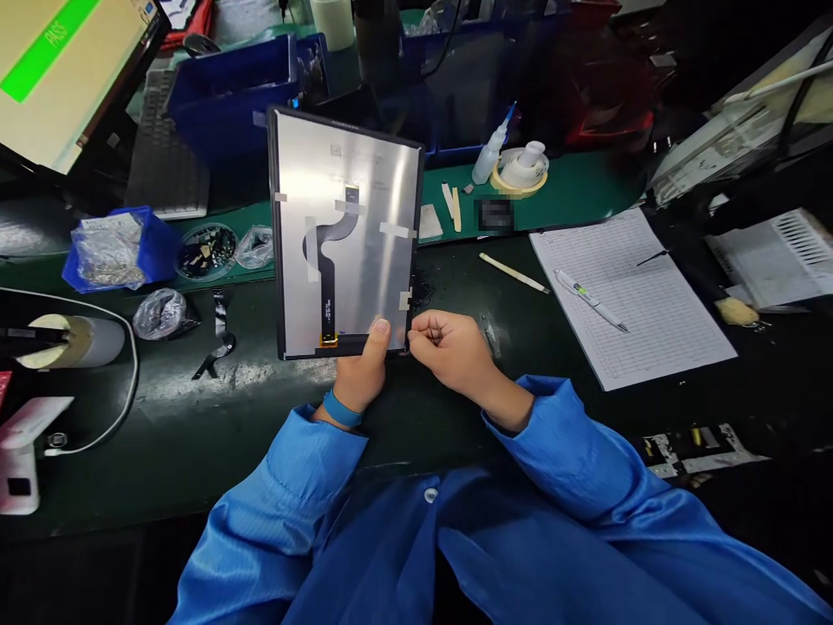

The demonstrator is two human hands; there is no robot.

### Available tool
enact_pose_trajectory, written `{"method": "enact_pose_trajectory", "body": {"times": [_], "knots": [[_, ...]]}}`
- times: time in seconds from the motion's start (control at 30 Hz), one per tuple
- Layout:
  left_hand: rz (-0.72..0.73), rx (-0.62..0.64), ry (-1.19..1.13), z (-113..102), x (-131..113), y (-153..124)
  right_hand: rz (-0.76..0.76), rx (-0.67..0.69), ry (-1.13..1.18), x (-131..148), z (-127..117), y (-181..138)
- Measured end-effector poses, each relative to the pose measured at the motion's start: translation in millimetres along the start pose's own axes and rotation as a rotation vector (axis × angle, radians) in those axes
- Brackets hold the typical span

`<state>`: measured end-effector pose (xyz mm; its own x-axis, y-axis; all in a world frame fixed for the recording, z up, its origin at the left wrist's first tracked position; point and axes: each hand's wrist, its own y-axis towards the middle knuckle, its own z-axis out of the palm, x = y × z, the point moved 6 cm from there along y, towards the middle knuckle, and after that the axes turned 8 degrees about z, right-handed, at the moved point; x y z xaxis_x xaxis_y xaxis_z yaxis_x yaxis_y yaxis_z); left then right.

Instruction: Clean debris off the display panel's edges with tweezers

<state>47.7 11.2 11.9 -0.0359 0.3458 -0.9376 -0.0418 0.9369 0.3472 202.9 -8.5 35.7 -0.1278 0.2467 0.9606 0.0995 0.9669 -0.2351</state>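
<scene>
A tablet display panel (374,269) is held up over the bench, its silvery back facing me. A black flex cable (329,282) curves down that back, with strips of tape on it and around it. My left hand (364,369) grips the panel's bottom edge, thumb on the back and the other fingers hidden behind. My right hand (452,347) is closed at the panel's lower right corner, thumb and index finger pinched by the edge. Whether anything small sits in that pinch cannot be made out.
A paper form (634,304) with a pen (589,299) lies right. A flat stick (514,272), dropper bottle (489,154) and tape roll (521,169) are beyond. Left are a loose flex cable (221,338), a blue bin (108,252) and a monitor (71,69) reading PASS.
</scene>
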Motion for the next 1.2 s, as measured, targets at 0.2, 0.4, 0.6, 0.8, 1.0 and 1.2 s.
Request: {"method": "enact_pose_trajectory", "body": {"times": [0.2, 0.4, 0.6, 0.8, 1.0, 1.2], "knots": [[-0.026, -0.020, -0.024, 0, 1, -1, -0.056, -0.022, -0.060, 2, -3, -1], [-0.170, -0.031, -0.409, 13, 8, 5, -0.003, 0.011, 0.018, 0, -3, 0], [-0.175, -0.044, -0.473, 15, 4, 7, -0.027, 0.035, 0.057, 3, -2, -1], [-0.097, -0.059, -0.370, 10, 14, 5, -0.010, 0.115, 0.157, 3, 2, 0], [-0.050, -0.038, -0.174, 3, 19, -1, 0.019, 0.089, 0.138, 0, 1, -1], [0.027, 0.027, -0.029, 3, 11, -3, 0.026, 0.098, 0.114, 0, 3, -1]]}}
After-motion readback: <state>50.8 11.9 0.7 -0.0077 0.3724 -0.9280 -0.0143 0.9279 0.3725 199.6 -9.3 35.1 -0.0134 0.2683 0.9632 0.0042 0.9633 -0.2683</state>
